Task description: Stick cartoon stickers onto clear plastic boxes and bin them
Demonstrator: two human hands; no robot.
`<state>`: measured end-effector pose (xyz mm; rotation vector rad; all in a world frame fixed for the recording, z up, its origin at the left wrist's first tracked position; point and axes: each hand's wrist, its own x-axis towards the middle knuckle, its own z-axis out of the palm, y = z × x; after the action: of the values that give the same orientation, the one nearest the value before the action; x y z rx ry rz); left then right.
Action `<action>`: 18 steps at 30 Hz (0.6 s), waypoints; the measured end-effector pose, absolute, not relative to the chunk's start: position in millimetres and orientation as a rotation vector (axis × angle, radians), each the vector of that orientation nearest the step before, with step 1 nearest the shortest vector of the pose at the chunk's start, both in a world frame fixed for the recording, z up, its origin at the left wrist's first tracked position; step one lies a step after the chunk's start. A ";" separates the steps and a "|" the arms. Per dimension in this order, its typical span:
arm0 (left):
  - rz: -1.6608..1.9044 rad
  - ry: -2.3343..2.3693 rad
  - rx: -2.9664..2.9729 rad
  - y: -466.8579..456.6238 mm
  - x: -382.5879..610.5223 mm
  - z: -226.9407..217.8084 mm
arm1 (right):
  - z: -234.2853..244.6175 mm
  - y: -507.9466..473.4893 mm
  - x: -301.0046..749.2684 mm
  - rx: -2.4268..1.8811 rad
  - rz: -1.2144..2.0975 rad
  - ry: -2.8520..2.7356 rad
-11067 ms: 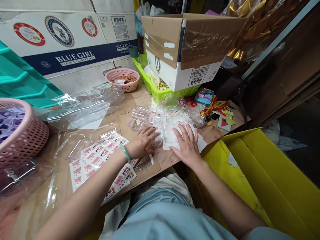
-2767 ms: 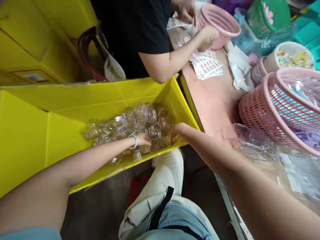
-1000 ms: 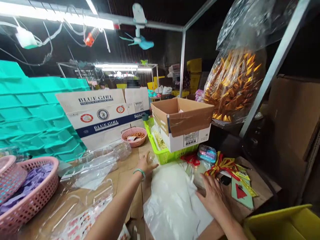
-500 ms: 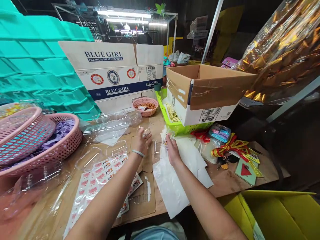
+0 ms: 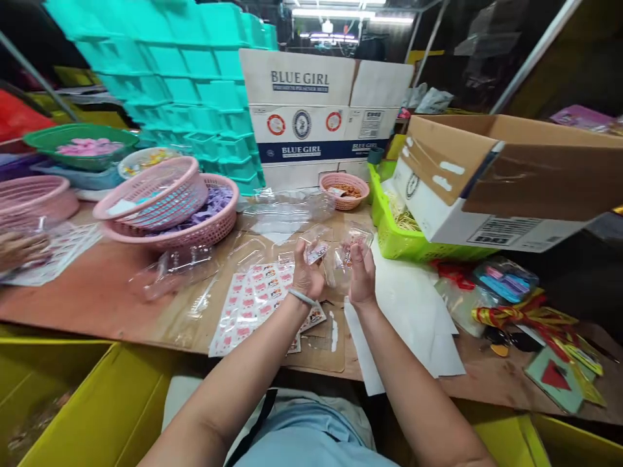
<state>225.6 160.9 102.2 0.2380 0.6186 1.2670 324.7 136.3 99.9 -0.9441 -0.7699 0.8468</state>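
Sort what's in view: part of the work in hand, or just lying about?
Likely in the work:
- clear plastic cases, in left hand and right hand
- printed sheets by the left wrist

Seemingly just lying about:
- red-and-yellow ribbon
- green card with red triangle

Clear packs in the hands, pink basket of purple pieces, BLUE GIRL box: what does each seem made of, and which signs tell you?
Clear packs: probably thin, glossy plastic; see-through, with bright glints.
Pink basket: likely moulded plastic with a slight sheen; regular holes, smooth rounded rim.
BLUE GIRL box: apparently cardboard, printed and mostly matte; flat panels, fold lines.
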 end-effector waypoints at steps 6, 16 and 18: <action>1.346 0.568 0.358 146.9 169.7 114.8 | 94.9 137.3 288.9 -1.048 1.086 -0.640; 1.686 0.857 0.418 134.0 111.5 58.6 | 70.3 167.1 249.6 -1.144 1.317 -0.929; 1.689 0.859 0.428 141.7 110.5 48.5 | 68.4 175.6 246.2 -1.115 1.314 -0.955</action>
<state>110.5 141.7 48.5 0.4284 0.8588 1.6887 246.2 175.6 68.4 -1.1146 -0.9549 1.3141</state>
